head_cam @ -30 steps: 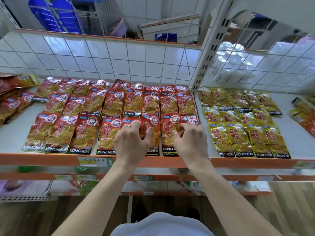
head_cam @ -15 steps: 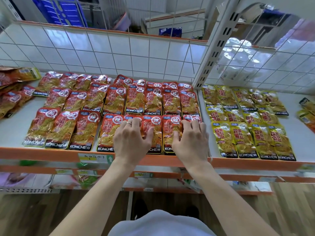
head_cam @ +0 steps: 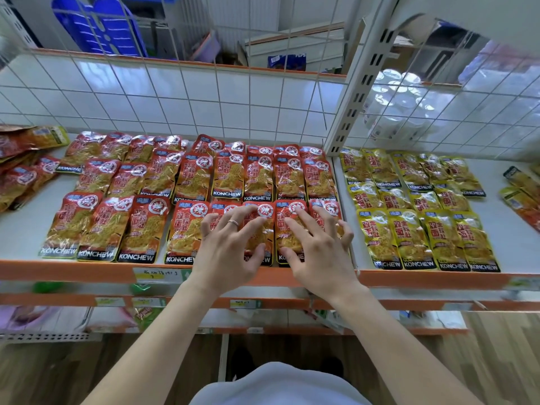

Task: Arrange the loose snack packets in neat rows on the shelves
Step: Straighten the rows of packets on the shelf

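White square wall tiles (head_cam: pixel 163 92) with thin grey grout lines back a flat white shelf (head_cam: pixel 20 229) edged by an orange front lip (head_cam: pixel 73 270); a thin wire grid stands in front of the tiles.

Far left: a loose heap of crinkled red-orange packets (head_cam: pixel 20 168), overlapping and skewed, not aligned with the rows.

Left to centre: red packets (head_cam: pixel 137 226), glossy foil-like film, rectangular, transparent window showing pale shredded contents, black "KONCHEW" band at the bottom edge. Three rows front to back, each row overlapping the one behind, shingle fashion. Front row edges lie just at the orange lip. A paper price label (head_cam: pixel 159 274) with handwriting sits on the lip below them.

Centre: left hand (head_cam: pixel 230 247), fingers spread, palm down, resting flat on the front-row red packets; a plain ring (head_cam: pixel 233 222) on one finger. Nothing gripped; fingertips press on the film. Right hand (head_cam: pixel 318 252) just beside it, also spread and palm down on the neighbouring front-row red packets, fingers slightly curled, not closed around anything. Thumbs near each other, apart.

Right of centre: a white perforated metal upright (head_cam: pixel 353 92), slotted, rising at a slant and dividing the shelf bays.

Right: yellow packets (head_cam: pixel 415 238), same shape and glossy film, same black band, in three overlapping rows. Far right edge: a few more yellow-and-red packets (head_cam: pixel 523 188), lying loose and tilted, well apart from the rows.

Below: lower shelves with orange lips, blurred; contents cannot be identified. Wood-grain floor (head_cam: pixel 496 361).
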Demonstrator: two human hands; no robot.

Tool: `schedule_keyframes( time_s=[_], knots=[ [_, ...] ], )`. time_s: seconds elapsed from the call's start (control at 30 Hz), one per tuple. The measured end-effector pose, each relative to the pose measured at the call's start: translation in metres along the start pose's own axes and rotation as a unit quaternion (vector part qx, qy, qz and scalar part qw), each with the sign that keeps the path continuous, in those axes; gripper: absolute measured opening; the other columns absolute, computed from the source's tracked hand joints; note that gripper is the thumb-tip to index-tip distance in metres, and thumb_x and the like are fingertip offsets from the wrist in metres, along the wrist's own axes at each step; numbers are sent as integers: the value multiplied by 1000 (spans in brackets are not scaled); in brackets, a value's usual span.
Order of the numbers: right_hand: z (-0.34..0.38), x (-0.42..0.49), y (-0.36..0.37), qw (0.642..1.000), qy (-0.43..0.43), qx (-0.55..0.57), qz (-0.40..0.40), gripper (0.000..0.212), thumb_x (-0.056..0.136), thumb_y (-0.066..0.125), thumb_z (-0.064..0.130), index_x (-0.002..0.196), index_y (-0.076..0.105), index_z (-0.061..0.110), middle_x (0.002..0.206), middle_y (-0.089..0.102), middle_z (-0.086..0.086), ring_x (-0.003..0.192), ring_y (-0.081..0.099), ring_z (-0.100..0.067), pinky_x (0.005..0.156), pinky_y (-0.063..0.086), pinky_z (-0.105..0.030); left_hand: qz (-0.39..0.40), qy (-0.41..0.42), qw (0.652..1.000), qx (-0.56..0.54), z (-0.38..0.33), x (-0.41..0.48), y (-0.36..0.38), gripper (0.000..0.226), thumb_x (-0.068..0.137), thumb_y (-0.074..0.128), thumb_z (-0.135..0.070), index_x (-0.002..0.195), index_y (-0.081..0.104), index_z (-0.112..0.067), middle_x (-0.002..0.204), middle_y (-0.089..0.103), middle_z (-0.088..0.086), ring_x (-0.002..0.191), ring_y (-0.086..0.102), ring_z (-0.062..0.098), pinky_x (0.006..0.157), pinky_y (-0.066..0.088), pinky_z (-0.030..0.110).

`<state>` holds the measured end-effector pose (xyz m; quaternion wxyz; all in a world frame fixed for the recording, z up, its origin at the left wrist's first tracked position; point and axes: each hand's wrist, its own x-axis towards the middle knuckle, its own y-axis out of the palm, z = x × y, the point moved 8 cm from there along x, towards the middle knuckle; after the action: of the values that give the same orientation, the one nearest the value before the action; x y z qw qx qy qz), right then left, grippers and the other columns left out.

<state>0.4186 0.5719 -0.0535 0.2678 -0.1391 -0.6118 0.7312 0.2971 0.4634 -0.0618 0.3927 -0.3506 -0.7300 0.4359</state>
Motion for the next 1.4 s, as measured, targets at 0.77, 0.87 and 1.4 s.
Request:
schedule_keyframes(
  time_s=[0.77,0.87,1.4],
  knots=[
    [4,-7,-36,997,-1,51,-58,49,91,59,47,137,55,29,155,39,4,144,23,-23,109,13,-49,-2,-66,998,-10,2,0,-19,65,88,39,-60,140,52,-23,151,46,-3,137,44,20,106,21,44],
    [2,-12,-55,995,-3,73,-70,52,90,51,48,138,55,28,155,40,3,145,23,-24,113,14,-50,-26,-91,995,22,-7,-12,-38,67,90,43,-59,145,46,-21,154,43,0,140,41,22,110,19,43],
    [23,-82,-124,989,-72,108,-66,57,95,41,55,147,39,33,162,24,8,151,8,-26,116,13,-62,-99,-105,986,87,-74,-97,-117,63,93,34,-62,143,48,-26,154,43,-1,138,43,26,108,28,47]
  ],
)
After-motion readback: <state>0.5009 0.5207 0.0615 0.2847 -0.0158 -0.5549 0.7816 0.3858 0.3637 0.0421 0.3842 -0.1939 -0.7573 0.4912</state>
